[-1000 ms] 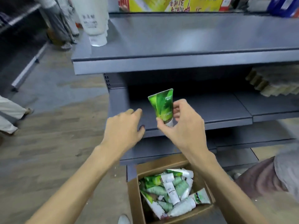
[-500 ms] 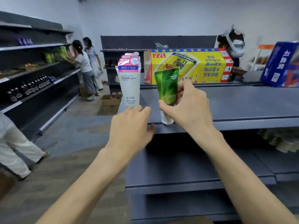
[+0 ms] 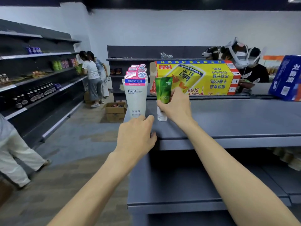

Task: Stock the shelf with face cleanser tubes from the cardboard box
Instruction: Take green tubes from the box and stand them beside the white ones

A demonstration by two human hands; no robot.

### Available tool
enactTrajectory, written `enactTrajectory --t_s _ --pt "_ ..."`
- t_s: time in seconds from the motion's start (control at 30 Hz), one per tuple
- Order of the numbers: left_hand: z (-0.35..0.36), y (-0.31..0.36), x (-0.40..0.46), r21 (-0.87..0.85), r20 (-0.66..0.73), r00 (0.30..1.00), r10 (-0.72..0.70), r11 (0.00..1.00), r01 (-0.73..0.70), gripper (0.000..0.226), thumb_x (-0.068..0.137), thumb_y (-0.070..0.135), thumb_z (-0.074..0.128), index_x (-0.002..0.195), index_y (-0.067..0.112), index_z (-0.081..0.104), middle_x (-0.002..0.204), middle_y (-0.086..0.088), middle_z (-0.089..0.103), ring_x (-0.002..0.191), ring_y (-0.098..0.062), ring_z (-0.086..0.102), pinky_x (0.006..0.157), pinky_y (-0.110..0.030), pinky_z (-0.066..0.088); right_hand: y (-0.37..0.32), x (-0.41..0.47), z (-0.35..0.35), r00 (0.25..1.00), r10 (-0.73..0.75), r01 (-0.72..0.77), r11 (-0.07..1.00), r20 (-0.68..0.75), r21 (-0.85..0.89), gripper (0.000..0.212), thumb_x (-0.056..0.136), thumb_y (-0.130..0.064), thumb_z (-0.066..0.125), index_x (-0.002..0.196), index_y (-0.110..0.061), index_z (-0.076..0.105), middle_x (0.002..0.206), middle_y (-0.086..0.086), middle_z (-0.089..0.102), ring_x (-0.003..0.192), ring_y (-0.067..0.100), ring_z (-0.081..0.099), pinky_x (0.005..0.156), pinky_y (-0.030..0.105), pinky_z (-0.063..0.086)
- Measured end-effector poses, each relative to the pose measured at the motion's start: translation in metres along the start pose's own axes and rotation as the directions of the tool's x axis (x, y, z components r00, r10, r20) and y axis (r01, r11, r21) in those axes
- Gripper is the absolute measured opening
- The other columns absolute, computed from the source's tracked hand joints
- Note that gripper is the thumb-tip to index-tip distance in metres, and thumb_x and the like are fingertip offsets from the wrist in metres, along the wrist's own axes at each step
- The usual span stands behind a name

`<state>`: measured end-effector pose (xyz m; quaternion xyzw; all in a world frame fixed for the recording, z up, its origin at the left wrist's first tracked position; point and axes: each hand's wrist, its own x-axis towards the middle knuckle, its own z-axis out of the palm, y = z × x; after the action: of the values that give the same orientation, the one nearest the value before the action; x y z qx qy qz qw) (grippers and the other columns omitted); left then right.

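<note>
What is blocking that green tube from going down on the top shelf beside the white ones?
Nothing visible. The right hand holds the green tube upright, cap down, at the top shelf. The shelf just right of the white tubes is bare there. The left hand rests at the shelf's front edge, lower left of that spot.

Even, bright overhead lighting noted; ceiling left dark. Soft shadows seen under the shelf (image 3: pixel 228 141). Wide-angle bowing at edges; slight softness recorded throughout.
</note>
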<state>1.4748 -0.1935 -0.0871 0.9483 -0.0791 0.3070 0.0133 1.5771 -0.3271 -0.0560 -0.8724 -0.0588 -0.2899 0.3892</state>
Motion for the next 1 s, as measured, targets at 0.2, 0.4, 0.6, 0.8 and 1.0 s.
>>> enactTrajectory --t_s 0.2,0.4,0.6,0.8,1.0 --pt "0.011 0.003 0.010 -0.010 -0.006 1.000 -0.007 1.000 0.007 0.024 0.085 0.038 0.050 0.085 0.022 0.032 0.085 0.004 0.055 0.081 -0.025 0.058 0.051 -0.031 0.022 0.000 0.033 0.028 1.000 0.008 -0.008 1.000 0.017 -0.015 0.048 0.082 -0.033 0.074 0.110 -0.003 0.050 0.104 0.013 0.061 0.097 0.036 0.060 0.072 0.037 0.045" --pt "0.013 -0.006 0.005 -0.032 -0.008 1.000 -0.019 0.999 0.018 0.018 0.086 0.041 0.048 0.092 0.024 0.048 0.086 0.005 0.060 0.082 -0.020 0.061 0.053 -0.031 0.038 0.006 0.066 0.047 0.999 0.031 -0.031 0.999 0.023 -0.014 0.050 0.084 -0.033 0.074 0.115 -0.002 0.049 0.109 0.016 0.064 0.102 0.035 0.060 0.079 0.040 0.048" --pt "0.010 -0.012 -0.001 -0.052 -0.010 1.000 -0.023 0.998 0.023 0.020 0.087 0.044 0.051 0.095 0.027 0.055 0.087 0.008 0.062 0.081 -0.016 0.062 0.054 -0.031 0.045 0.015 0.092 0.066 0.998 0.060 -0.061 0.998 0.035 0.012 0.051 0.083 -0.032 0.075 0.115 -0.003 0.047 0.110 0.016 0.061 0.100 0.034 0.060 0.073 0.036 0.045" --pt "0.009 -0.013 -0.005 -0.069 -0.010 1.000 -0.028 0.997 0.027 0.022 0.086 0.047 0.053 0.091 0.027 0.058 0.080 0.008 0.061 0.077 -0.013 0.061 0.050 -0.031 0.045 0.017 0.107 0.078 0.997 0.067 -0.068 0.998 0.025 0.013 0.056 0.082 -0.034 0.077 0.121 -0.005 0.047 0.111 0.014 0.062 0.101 0.032 0.061 0.072 0.032 0.041" --pt "0.005 -0.015 -0.007 -0.072 -0.057 0.998 -0.021 0.997 0.016 0.022 0.077 0.045 0.066 0.080 0.024 0.060 0.068 0.008 0.061 0.064 -0.016 0.063 0.042 -0.030 0.043 0.013 0.114 0.088 0.997 0.075 -0.075 0.997 0.021 0.000 0.061 0.082 -0.033 0.076 0.127 -0.005 0.045 0.116 0.015 0.062 0.106 0.032 0.061 0.079 0.035 0.046"
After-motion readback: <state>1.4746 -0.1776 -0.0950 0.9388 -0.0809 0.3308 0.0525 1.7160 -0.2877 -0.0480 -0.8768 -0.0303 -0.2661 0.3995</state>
